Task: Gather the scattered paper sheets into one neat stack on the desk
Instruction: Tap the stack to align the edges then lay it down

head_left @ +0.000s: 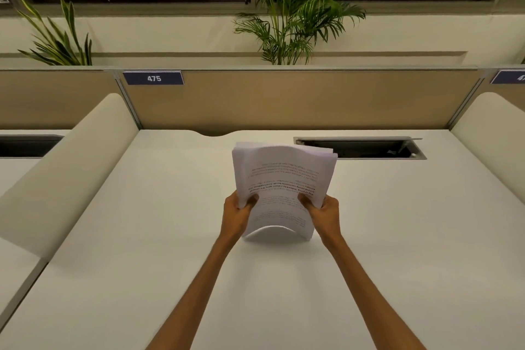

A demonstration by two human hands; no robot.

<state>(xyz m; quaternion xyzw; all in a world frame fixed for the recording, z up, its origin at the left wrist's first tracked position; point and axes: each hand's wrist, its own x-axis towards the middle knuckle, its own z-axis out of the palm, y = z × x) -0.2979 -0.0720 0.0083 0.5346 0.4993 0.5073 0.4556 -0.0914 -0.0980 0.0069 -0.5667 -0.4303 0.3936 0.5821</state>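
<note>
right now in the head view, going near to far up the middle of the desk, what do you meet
bare desk → paper stack gripped by left hand and right hand → desk's cable notch → tan partition → palm plant

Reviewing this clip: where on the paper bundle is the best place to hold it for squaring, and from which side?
Probably the two long side edges of the paper bundle, low down, one hand from each side, as the left hand and right hand do. The sheets stand on their bowed bottom edge on the desk, tops fanned, so a low grip steadies them.
</note>
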